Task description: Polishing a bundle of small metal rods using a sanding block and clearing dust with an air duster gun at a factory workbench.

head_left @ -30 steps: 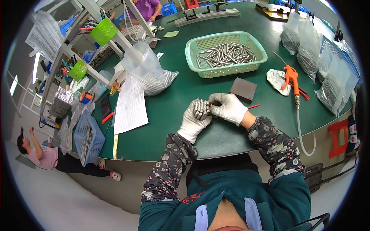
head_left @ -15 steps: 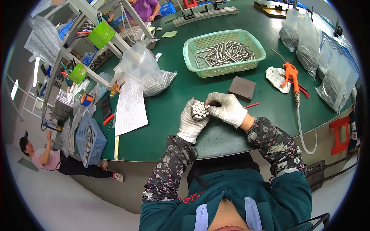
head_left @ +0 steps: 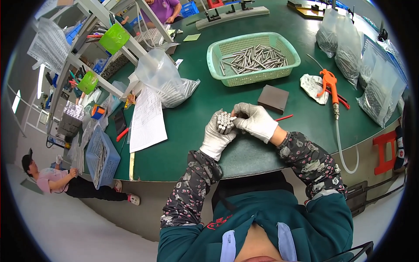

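Note:
A bundle of short metal rods (head_left: pixel 224 122) stands on end above the green table (head_left: pixel 196 118). My left hand (head_left: pixel 217 136), in a white glove, is wrapped around the bundle from below. My right hand (head_left: pixel 255 121), also gloved, presses against the bundle's right side with its fingers over the rod ends. Farther back sits a light green plastic basket (head_left: pixel 253 56) holding several loose metal rods. A dark grey block (head_left: pixel 273 98) lies just right of my hands, with a red pen (head_left: pixel 283 118) next to it.
An orange air blow gun (head_left: pixel 330 87) with a hose and a white rag (head_left: pixel 311 84) lie at the right. Clear bags of rods (head_left: pixel 371 65) line the right edge, another bag (head_left: pixel 163 83) and paper sheets (head_left: pixel 147 120) at left. A person (head_left: pixel 65 181) crouches on the floor.
The bundle has stayed between both hands, with the fingers shifting slightly around it. The view has tilted a little, so the basket and table things sit a bit lower.

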The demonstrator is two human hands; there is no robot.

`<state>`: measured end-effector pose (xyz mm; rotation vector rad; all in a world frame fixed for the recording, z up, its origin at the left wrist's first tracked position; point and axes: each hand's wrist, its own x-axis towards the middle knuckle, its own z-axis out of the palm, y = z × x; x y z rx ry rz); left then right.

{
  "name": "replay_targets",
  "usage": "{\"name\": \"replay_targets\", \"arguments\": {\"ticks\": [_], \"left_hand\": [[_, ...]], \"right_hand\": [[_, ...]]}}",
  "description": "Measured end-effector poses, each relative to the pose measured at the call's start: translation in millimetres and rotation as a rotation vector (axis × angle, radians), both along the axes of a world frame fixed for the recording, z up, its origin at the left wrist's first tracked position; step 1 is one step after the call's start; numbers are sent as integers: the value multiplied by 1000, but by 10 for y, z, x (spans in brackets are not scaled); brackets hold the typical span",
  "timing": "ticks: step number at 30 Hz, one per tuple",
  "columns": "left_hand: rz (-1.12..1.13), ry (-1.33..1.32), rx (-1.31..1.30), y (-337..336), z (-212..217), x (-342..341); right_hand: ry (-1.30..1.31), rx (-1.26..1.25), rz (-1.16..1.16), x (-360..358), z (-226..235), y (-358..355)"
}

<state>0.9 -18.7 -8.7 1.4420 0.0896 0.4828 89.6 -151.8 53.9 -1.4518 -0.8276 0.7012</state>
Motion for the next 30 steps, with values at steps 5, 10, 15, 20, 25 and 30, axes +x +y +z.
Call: {"name": "replay_targets", "arguments": {"ticks": [5,10,15,20,25,30], "left_hand": [[-21,11,78,7,96,-50],[-17,30,62,11,68,-50],[-63,32,157,-45,111,-31],[-62,45,107,-46,126,-43],[18,55,136,-37,124,-32],[33,98,179,-43,134,0]], "right_hand": [[69,-12,25,8,-35,13],[55,32,17,26,0,-27],[-368,-45,-127,-15,-56,63],[44,105,-213,117,-24,39],[-1258,-358,-651,413,145,-271],[-1018,-613,-360,516,72,-303]]}}
